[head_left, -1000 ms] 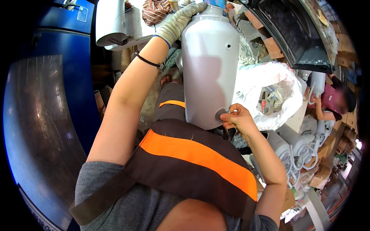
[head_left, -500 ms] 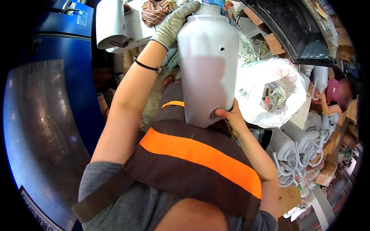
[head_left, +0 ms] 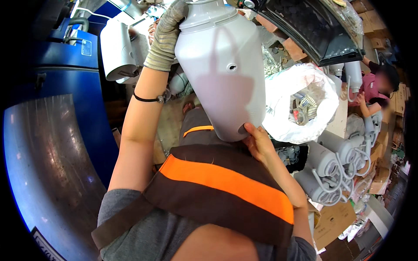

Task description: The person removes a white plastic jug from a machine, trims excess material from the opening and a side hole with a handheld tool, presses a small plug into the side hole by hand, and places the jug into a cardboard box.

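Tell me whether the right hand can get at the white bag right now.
Likely yes, if the right hand leaves the grey container: the open bag is close by, with nothing visible between.

Light-grey plastic canister: collared neck, small round side hole, narrowed lower end; held aslant, neck leaning left.

From afar I saw a workshop: matching grey tanks clustered near cartons, a co-worker was nearby, and a blue cabinet stood left.
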`<state>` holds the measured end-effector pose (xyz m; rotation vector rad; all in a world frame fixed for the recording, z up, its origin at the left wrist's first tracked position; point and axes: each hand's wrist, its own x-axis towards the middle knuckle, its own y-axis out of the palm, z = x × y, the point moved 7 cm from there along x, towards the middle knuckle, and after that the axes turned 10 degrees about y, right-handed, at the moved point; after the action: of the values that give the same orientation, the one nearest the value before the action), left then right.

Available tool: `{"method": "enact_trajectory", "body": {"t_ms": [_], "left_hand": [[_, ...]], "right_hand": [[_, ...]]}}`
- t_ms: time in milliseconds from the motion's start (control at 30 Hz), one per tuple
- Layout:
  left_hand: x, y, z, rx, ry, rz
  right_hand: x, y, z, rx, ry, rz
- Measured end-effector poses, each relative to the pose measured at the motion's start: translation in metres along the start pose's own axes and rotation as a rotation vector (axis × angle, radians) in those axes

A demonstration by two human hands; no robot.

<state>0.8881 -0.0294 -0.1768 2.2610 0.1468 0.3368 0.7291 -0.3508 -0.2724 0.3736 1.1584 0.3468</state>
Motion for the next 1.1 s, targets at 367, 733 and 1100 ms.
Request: {"method": "enact_trajectory", "body": {"t_ms": [367,733,1100], "left_hand": [[-0.018,-0.046,-0.038,0.043,0.078,-0.272],[-0.027,0.014,-0.059,-0.277,0.083,0.026],[-0.027,-0.029,-0.043,0.03,0.086,-0.16]], "right_hand": [[-0.051,0.038,0.045,0.066,-0.108,0.143],[-0.044,0.041,0.001,0.118,0.062,0.206],[-0.061,0.052,0.024,-0.124,-0.206,0.175]]}}
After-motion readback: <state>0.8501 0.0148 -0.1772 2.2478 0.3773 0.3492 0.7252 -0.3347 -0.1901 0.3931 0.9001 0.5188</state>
